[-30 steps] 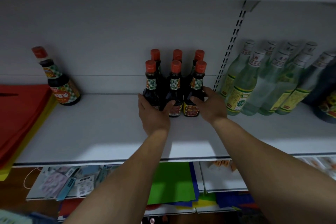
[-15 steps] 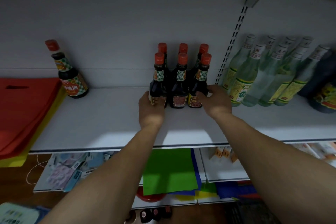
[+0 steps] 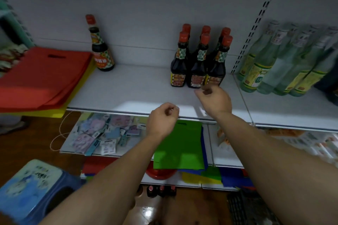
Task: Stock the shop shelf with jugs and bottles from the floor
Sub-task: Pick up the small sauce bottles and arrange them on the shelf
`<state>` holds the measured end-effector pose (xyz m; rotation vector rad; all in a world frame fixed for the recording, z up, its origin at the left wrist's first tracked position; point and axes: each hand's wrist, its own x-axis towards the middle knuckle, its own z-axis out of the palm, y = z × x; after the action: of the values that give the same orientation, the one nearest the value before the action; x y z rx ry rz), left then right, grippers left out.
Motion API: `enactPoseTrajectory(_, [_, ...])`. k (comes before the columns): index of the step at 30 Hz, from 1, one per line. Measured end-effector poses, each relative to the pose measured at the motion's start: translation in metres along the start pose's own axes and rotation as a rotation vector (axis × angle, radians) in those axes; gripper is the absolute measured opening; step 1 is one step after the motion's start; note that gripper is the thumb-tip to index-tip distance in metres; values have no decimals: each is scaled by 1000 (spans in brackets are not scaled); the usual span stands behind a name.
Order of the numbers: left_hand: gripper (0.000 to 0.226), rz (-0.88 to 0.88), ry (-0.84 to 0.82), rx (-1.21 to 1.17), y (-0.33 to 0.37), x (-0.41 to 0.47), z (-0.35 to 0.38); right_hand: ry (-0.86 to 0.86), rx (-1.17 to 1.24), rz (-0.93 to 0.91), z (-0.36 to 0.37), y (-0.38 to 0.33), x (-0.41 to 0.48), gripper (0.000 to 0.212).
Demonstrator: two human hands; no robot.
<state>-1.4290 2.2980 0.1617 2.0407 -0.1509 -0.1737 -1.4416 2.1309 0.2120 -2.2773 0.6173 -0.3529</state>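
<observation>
Loosely curled: left hand (image 3: 162, 119), right hand (image 3: 216, 101).

Dim indoor light, soft overall blur, wide-angle bending at edges, pale glare patch on shelf (image 3: 139, 105)
</observation>
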Motion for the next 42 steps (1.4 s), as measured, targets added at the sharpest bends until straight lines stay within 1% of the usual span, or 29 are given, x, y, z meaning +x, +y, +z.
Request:
enactPoseTrajectory(4, [27,-38,-37,136,-34,-47,0,-71,15,-50,13,10,-33,31])
enactPoseTrajectory(8, [27,-147,-115,310,-75,-88,6,-115,33,-72,28,27,-66,27])
enactPoseTrajectory(12, [28,-238,-153,391,-123,-110,21,-163,-22,-81,54,57,-93,29])
enactPoseTrajectory(16, [26,-331,-227,419,-178,-123,39,-243,-100,-26,94,98,-113,33])
enactPoseTrajectory(19, [20,-396,-317,444,-237,-127,57,-298,-144,50,136,136,-128,35])
enactPoseTrajectory(22, [25,-444,-363,468,-303,-126,77,-343,-167,105,188,180,-144,33])
enactPoseTrajectory(25, [24,-539,-402,440,-364,-122,99,-412,-210,145,239,228,-158,30])
enactPoseTrajectory(28, [36,-604,-423,447,-420,-114,122,-454,-240,184,287,281,-168,30])
enactPoseTrajectory(32, [37,-663,-385,439,-492,-103,160,-476,-278,254,351,348,-179,31])
enactPoseTrajectory(35, [40,-701,-334,345,-535,-96,199,-460,-264,322,396,393,-191,37])
enactPoseTrajectory(37, [42,-695,-314,294,-560,-88,225,-443,-284,329,424,423,-199,41])
enactPoseTrajectory(40, [40,-678,-244,204,-595,-74,255,-401,-298,355,460,466,-203,39])
enactPoseTrajectory(42, [46,-699,-206,93,-613,-67,271,-356,-289,385,479,491,-201,39])
